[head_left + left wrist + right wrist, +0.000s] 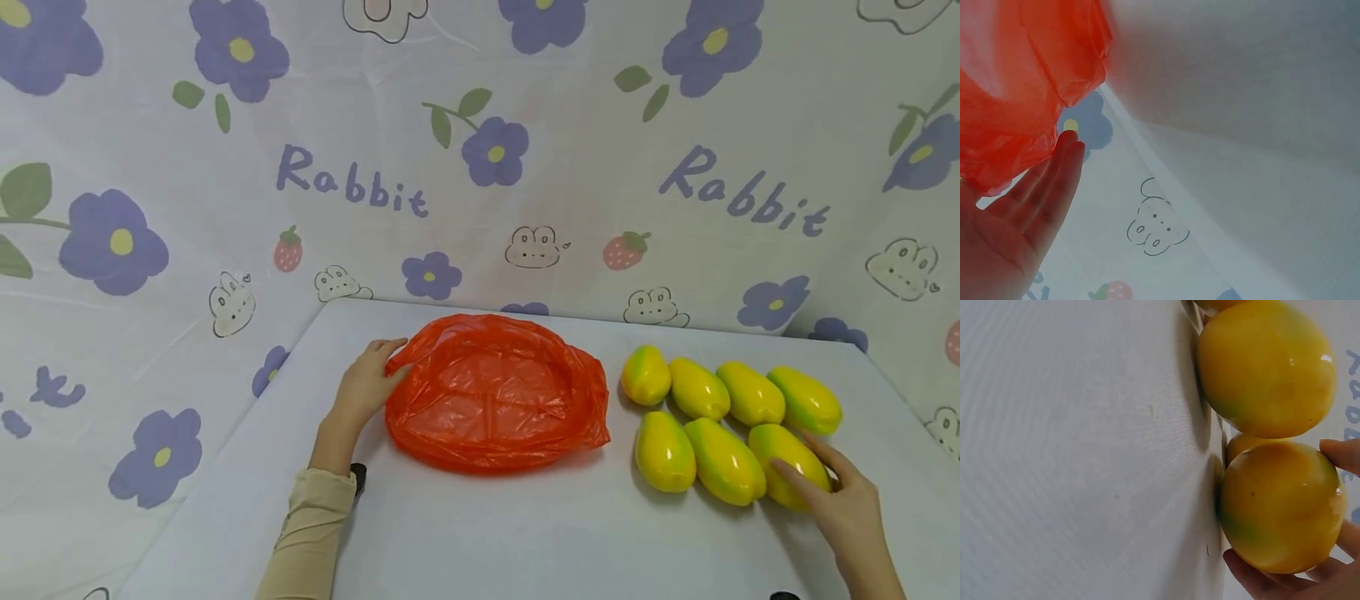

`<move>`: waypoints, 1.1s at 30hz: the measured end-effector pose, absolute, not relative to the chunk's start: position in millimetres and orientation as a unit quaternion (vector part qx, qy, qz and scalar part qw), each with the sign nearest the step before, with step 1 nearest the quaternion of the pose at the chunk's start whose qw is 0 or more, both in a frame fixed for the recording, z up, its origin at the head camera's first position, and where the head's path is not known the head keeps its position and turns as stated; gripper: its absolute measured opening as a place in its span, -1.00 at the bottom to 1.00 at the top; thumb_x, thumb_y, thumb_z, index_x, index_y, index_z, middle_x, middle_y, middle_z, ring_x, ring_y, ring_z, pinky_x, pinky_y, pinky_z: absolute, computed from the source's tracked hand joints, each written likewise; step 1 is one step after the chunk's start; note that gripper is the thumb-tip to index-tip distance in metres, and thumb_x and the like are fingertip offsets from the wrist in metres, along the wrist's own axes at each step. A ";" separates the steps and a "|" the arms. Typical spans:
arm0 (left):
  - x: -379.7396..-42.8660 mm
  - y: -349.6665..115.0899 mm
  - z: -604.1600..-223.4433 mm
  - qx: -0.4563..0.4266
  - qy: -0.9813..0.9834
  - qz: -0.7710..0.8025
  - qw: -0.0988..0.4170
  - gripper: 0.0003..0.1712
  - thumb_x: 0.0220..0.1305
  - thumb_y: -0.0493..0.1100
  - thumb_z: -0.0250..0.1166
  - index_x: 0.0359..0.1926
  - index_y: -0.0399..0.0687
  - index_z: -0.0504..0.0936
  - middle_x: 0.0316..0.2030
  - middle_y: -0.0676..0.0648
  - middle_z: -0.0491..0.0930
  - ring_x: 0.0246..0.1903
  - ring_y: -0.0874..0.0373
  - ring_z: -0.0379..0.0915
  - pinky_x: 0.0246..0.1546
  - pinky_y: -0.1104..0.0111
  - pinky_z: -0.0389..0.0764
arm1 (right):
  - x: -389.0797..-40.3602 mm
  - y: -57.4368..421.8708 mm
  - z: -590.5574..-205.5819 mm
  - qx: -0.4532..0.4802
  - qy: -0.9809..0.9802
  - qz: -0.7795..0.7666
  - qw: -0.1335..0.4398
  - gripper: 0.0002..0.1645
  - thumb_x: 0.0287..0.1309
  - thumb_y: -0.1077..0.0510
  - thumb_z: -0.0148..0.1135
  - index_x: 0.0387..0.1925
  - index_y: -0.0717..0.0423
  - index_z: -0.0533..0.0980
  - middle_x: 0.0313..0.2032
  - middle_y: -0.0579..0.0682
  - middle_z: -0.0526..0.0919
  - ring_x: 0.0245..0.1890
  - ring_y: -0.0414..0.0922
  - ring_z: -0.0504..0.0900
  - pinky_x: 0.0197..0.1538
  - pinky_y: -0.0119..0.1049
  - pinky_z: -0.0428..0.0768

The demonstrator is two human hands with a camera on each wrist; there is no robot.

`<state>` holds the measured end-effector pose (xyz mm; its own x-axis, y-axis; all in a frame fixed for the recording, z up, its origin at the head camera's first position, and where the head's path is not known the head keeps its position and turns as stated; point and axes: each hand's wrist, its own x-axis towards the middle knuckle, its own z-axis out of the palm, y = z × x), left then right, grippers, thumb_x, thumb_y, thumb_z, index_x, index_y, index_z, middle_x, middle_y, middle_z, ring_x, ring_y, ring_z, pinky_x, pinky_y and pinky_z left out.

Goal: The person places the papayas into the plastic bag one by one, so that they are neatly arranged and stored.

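Note:
A red plastic bag (pixel 487 392), opened into a wide oval, lies on the table left of the fruit. At its left edge my left hand (pixel 367 383) touches the crinkled rim; in the left wrist view the bag (pixel 1029 81) hangs over nearly straight fingers (pixel 1063 181), and the thumb is mostly hidden. My right hand (pixel 843 492) grips the front right yellow-green mango (pixel 787 462), thumb on one side and fingers on the other. In the right wrist view this mango (pixel 1282 506) sits close to the table, beside another mango (pixel 1266 369).
Several more glossy mangoes stand in two rows, among them one at the back left (pixel 646 377) and one at the front left (pixel 665 452). The white table (pixel 525 533) ends at a flower-and-rabbit printed cloth (pixel 480 208). A small black object (pixel 359 477) shows by my left wrist.

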<state>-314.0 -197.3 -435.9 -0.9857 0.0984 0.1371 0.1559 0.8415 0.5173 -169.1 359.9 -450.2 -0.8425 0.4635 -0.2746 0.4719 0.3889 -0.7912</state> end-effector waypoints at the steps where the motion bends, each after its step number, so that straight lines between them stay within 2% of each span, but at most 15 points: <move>1: -314.2 -197.3 -436.0 -0.065 -0.958 -0.273 0.054 -0.40 0.36 -0.02 0.21 0.37 -0.01 0.36 0.32 -0.21 0.38 0.29 -0.21 0.35 0.26 -0.14 0.41 | -168.7 360.0 -451.1 0.284 0.832 -0.476 0.000 0.03 0.23 -0.36 0.08 0.53 -0.08 -0.08 0.56 0.09 -0.22 0.51 0.24 -0.09 0.47 0.21 0.12; 6: -315.2 -198.1 -436.2 -0.059 -0.954 -0.287 0.060 -0.43 0.34 -0.07 0.23 0.35 -0.03 0.40 0.27 -0.23 0.45 0.18 -0.20 0.46 0.20 -0.09 0.49 | -165.1 360.2 -451.2 0.307 0.825 -0.473 -0.018 0.02 0.21 -0.38 0.07 0.53 -0.08 -0.05 0.56 0.07 -0.19 0.51 0.19 -0.06 0.47 0.17 0.15; 12: -316.2 -201.1 -436.3 -0.027 -0.921 -0.385 0.055 -0.49 0.34 -0.08 0.21 0.28 -0.04 0.47 0.15 -0.23 0.57 -0.10 -0.10 0.63 -0.15 0.20 0.69 | -163.1 356.8 -447.5 0.326 0.820 -0.468 -0.053 -0.03 0.23 -0.34 0.09 0.52 -0.13 -0.02 0.56 0.06 -0.11 0.46 0.15 0.03 0.48 0.09 0.20; 17: -317.4 -205.7 -435.0 0.001 -0.881 -0.472 0.029 -0.50 0.34 -0.11 0.22 0.27 -0.14 0.47 0.15 -0.34 0.54 -0.06 -0.19 0.64 -0.31 0.28 0.74 | -165.4 352.7 -443.9 0.344 0.802 -0.481 -0.081 -0.08 0.23 -0.30 0.10 0.51 -0.24 -0.01 0.56 -0.01 -0.08 0.45 0.09 0.04 0.49 0.02 0.20; 24: -317.8 -209.2 -434.0 0.011 -0.871 -0.491 0.001 -0.46 0.34 -0.10 0.23 0.29 -0.16 0.44 0.20 -0.35 0.50 -0.06 -0.18 0.64 -0.32 0.30 0.74 | -169.2 346.6 -437.7 0.348 0.785 -0.502 -0.107 -0.13 0.22 -0.27 0.15 0.48 -0.42 0.01 0.56 -0.11 -0.11 0.51 0.03 0.01 0.50 -0.04 0.19; 29: -317.4 -209.9 -435.6 0.014 -0.877 -0.481 -0.004 -0.46 0.34 -0.09 0.24 0.28 -0.16 0.45 0.20 -0.32 0.51 -0.10 -0.13 0.65 -0.33 0.31 0.74 | -173.5 338.3 -428.8 0.334 0.783 -0.512 -0.117 -0.16 0.20 -0.24 0.20 0.45 -0.47 0.09 0.55 -0.21 -0.05 0.40 -0.13 0.13 0.45 -0.40 0.25; 31: -317.2 -210.1 -436.2 0.016 -0.878 -0.479 -0.004 -0.47 0.34 -0.10 0.24 0.27 -0.16 0.46 0.19 -0.32 0.51 -0.10 -0.13 0.65 -0.33 0.31 0.74 | -176.9 334.7 -425.1 0.325 0.784 -0.517 -0.115 -0.17 0.20 -0.24 0.20 0.44 -0.49 0.10 0.55 -0.24 -0.05 0.40 -0.16 0.13 0.43 -0.46 0.23; 33: -317.1 -210.4 -436.6 0.018 -0.877 -0.479 -0.002 -0.49 0.34 -0.10 0.24 0.26 -0.17 0.47 0.19 -0.32 0.52 -0.09 -0.13 0.65 -0.33 0.31 0.74 | -180.6 330.6 -422.4 0.312 0.786 -0.521 -0.113 -0.18 0.22 -0.25 0.18 0.45 -0.49 0.09 0.55 -0.22 -0.05 0.41 -0.13 0.12 0.46 -0.38 0.22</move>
<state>-317.1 -210.4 -436.6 -0.9994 -0.0286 -0.0212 -0.0333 0.5400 0.8410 -180.6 330.6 -422.4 -0.7794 0.6087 -0.1485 0.3742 0.2621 -0.8895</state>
